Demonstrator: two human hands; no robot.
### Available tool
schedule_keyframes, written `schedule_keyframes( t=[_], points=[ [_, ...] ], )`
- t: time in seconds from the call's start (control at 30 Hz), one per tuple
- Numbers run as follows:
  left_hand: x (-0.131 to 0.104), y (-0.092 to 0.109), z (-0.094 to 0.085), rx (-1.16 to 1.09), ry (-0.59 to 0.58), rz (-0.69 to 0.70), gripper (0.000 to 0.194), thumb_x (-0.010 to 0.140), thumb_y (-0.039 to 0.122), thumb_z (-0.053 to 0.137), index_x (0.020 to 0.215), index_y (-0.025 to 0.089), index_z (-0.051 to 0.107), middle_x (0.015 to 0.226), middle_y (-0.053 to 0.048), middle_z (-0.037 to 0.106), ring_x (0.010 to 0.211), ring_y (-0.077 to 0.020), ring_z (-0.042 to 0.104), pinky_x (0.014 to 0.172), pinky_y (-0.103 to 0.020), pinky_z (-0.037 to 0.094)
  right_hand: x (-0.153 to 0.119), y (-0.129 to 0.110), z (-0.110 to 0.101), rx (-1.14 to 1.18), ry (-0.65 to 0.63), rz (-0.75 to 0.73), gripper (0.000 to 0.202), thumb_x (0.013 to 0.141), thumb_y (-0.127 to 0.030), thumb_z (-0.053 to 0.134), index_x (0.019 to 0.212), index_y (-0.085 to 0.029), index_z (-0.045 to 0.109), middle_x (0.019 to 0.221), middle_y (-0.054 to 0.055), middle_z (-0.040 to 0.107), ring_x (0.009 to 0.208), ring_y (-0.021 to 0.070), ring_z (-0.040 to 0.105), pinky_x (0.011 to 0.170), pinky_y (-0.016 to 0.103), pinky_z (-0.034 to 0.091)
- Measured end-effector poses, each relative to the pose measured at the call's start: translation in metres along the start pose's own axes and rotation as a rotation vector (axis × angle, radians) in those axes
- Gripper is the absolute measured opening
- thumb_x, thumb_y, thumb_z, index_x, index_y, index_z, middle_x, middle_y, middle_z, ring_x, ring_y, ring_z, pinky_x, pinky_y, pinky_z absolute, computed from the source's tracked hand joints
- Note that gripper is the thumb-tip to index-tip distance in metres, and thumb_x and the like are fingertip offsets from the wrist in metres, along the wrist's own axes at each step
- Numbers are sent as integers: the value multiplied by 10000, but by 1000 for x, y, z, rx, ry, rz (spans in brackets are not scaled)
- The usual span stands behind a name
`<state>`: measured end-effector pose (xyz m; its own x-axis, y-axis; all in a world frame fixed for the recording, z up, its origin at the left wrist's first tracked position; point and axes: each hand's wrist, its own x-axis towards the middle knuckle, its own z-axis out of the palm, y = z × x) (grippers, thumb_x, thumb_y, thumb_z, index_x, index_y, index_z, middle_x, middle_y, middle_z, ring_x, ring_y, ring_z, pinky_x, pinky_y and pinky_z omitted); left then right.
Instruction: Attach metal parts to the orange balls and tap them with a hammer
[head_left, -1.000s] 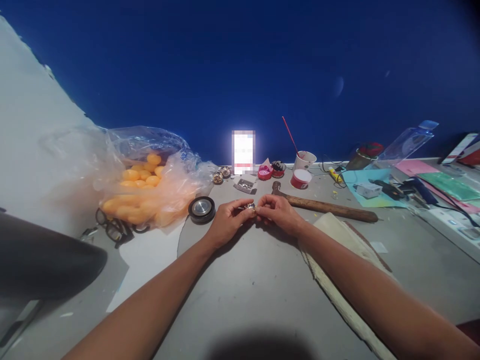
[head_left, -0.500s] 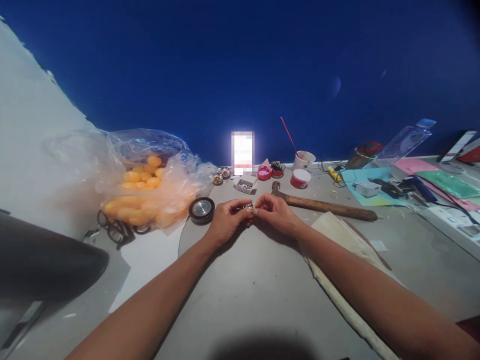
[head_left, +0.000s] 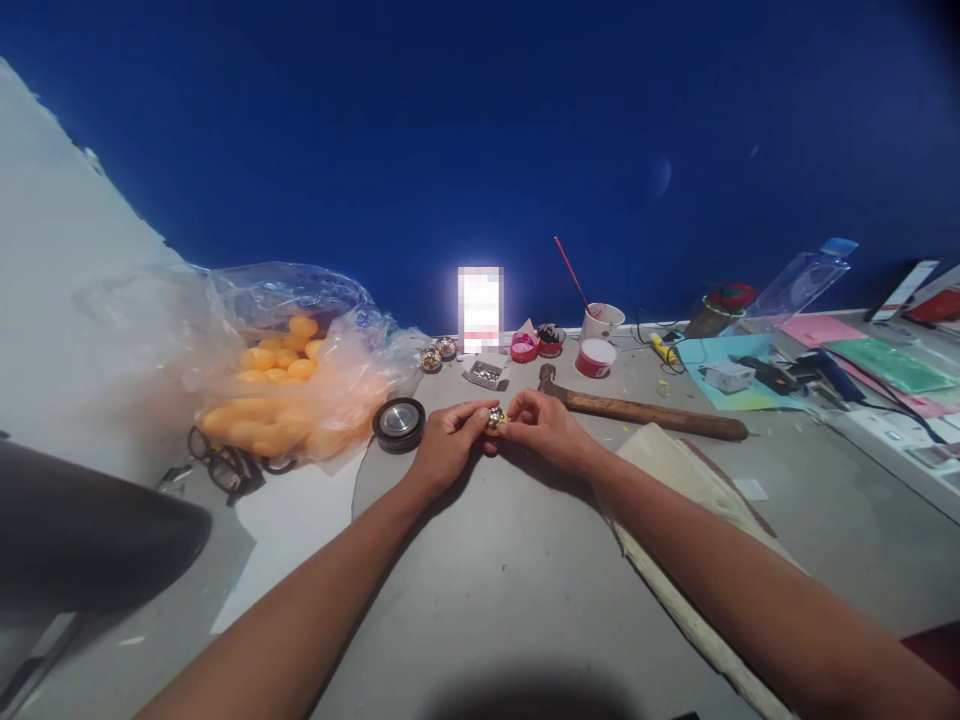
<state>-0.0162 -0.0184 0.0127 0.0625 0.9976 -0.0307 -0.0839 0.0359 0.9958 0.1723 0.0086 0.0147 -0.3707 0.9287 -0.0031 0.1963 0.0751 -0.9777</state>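
Observation:
A small shiny silver-and-gold metal piece (head_left: 495,419) is pinched between my two hands just above the table; its kind is too small to make out. My left hand (head_left: 454,437) grips it from the left with thumb and forefinger. From the right, the fingertips of my right hand (head_left: 546,430) close on it too. Two similar round metal pieces (head_left: 438,353) lie farther back on the left. Behind my hands stands a small open box (head_left: 485,371) with shiny bits in it. A round black case with a silver centre (head_left: 399,424) sits left of my left hand.
A hammer (head_left: 652,415) lies right of my hands, near a folded cloth (head_left: 660,465). Behind are a red-and-white tub (head_left: 596,358), a paper cup (head_left: 602,321) and a lit screen (head_left: 481,305). A plastic bag of orange balls (head_left: 300,368) and glasses (head_left: 225,470) are left.
The whole view has shifted slightly. Both hands keep hold of the metal piece, which now shows more of its silver side.

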Motion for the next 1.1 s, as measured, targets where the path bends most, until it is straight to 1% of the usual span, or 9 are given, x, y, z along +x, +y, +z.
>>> schedule_keyframes(
  t=[0.17,0.33,0.47,0.53,0.7,0.83,0.9,1.0,1.1],
  points=[
    [-1,1,2,-40,-1,-4,505,736,457,911,1098,111,846,825,-87,808,623,-195,733,657,-334,619,-1,-3,1,54,-27,9,333,786,-461,815,779,-226,579,634,-18,640,577,136,562,535,264,384],
    [0,1,3,-28,21,-17,470,711,427,918,1054,114,843,831,-84,809,627,-196,738,653,-330,617,-1,-1,2,-86,47,-57,308,811,-454,791,758,-222,596,657,-10,648,615,143,571,563,271,399],
    [-1,0,3,-71,8,-7,525,762,497,882,1093,96,810,778,-88,793,613,-199,729,643,-337,610,1,3,-1,2,-4,-23,374,854,-548,752,770,-220,593,672,7,673,584,146,594,555,282,430],
    [-1,1,3,-104,-11,-11,533,758,487,889,1099,90,791,759,-89,787,616,-191,720,654,-335,608,1,4,-2,50,-27,-5,400,862,-580,748,789,-220,590,675,15,687,561,147,599,545,285,440],
    [0,1,5,-121,-50,-73,470,722,398,915,1054,102,764,716,-65,755,587,-174,701,584,-295,575,-1,0,-3,91,-56,-37,353,805,-490,834,800,-216,612,685,12,695,606,148,621,570,279,452],
    [2,-1,2,-103,-40,-65,552,778,455,863,1184,92,765,689,-55,743,545,-171,686,562,-300,580,-1,-1,-2,104,-71,-23,323,787,-442,849,836,-220,620,689,5,698,598,147,606,557,283,433],
    [2,-2,0,-108,-40,-54,576,798,493,845,1192,79,771,672,-59,736,535,-168,680,579,-312,592,0,0,-2,92,-64,-21,317,785,-434,845,838,-222,616,686,5,698,587,148,598,552,286,424],
    [2,-2,0,-140,-48,-62,567,752,469,889,1147,77,774,704,-67,741,558,-172,687,566,-308,584,0,3,-1,24,-47,-32,290,777,-411,832,819,-222,616,695,8,692,605,155,601,565,291,424],
    [2,-2,0,-165,-51,-83,535,723,413,910,1115,77,773,706,-67,735,567,-172,684,546,-294,565,-1,2,-1,-94,6,-111,206,797,-380,775,799,-219,646,740,17,698,667,169,612,618,307,450]
  ],
)
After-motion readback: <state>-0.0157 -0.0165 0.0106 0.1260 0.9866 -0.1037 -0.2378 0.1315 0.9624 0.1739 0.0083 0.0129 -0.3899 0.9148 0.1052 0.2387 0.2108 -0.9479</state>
